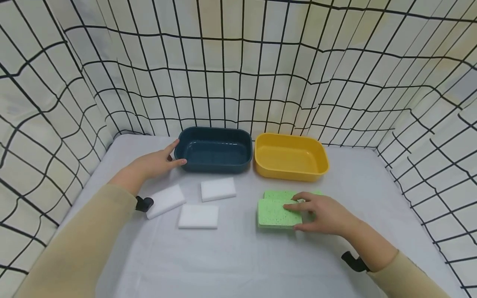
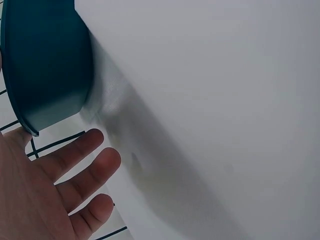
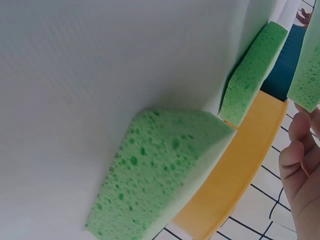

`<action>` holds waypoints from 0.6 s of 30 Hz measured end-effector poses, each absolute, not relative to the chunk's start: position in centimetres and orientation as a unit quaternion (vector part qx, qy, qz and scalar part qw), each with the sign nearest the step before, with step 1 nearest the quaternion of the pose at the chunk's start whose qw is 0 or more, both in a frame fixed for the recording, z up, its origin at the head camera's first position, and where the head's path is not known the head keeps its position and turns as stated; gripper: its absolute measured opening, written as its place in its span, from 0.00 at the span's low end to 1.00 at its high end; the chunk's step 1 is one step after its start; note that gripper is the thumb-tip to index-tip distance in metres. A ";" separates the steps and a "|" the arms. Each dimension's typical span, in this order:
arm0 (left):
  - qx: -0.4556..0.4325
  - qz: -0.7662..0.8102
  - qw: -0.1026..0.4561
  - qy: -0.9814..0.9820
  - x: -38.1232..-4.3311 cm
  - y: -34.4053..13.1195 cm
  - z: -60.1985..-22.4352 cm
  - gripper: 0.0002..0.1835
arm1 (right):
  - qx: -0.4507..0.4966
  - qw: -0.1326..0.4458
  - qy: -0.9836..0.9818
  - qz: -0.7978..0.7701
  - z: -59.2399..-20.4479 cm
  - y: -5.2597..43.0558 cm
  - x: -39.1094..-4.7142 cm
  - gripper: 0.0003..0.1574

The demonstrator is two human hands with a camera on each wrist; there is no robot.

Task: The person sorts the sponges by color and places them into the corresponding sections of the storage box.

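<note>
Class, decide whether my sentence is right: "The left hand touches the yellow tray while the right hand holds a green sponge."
Not quite: the tray is wrong. The head view shows the left hand touching the dark blue tray, not the yellow tray. The right hand does hold a green sponge.

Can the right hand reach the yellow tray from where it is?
Probably yes. The right hand holds a green sponge above the table, and the yellow tray stands open-topped beyond; the other two green sponges lie low, hardly blocking.
</note>
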State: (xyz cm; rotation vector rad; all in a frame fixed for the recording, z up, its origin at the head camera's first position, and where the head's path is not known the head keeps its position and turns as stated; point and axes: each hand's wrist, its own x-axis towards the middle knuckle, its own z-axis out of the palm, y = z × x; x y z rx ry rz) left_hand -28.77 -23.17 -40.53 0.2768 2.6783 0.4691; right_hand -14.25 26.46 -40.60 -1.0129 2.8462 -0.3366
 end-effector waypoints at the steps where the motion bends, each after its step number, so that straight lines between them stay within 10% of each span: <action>1: 0.099 0.167 0.204 0.960 -28.7 -23.1 -40.4 0.54 | -0.330 0.051 0.936 -0.114 -40.5 26.5 -14.4 0.35; 18: 0.092 0.173 0.207 0.958 -28.7 -23.0 -40.5 0.56 | -0.310 0.029 0.936 -0.165 -39.2 26.7 -16.6 0.35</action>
